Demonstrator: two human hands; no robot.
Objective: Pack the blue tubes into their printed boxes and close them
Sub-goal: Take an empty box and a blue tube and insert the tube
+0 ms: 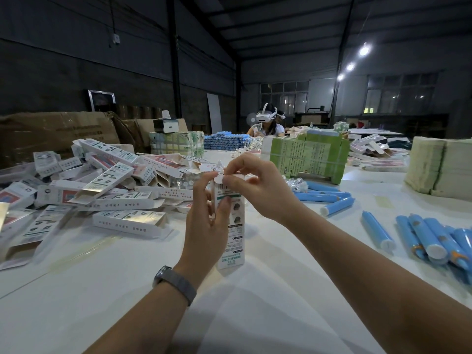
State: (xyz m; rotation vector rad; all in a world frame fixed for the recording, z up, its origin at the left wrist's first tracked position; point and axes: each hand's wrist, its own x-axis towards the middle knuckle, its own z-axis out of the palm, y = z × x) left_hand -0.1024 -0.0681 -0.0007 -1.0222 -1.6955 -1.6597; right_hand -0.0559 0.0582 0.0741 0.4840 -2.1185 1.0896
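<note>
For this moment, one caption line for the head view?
Left hand holds a printed box upright while right hand pinches its top flap; blue tubes wait.

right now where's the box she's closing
Centre of the head view, the printed box stands upright, gripped by the left hand, while the right hand pinches its top flap.

Head view: I get it from the wearer's head, facing forward and slightly down across the white table (255, 302).
Nearness: close on both forearms (they enter from the bottom edge), with the hall's far wall well off.
Shared coverage: I have only this view.
</note>
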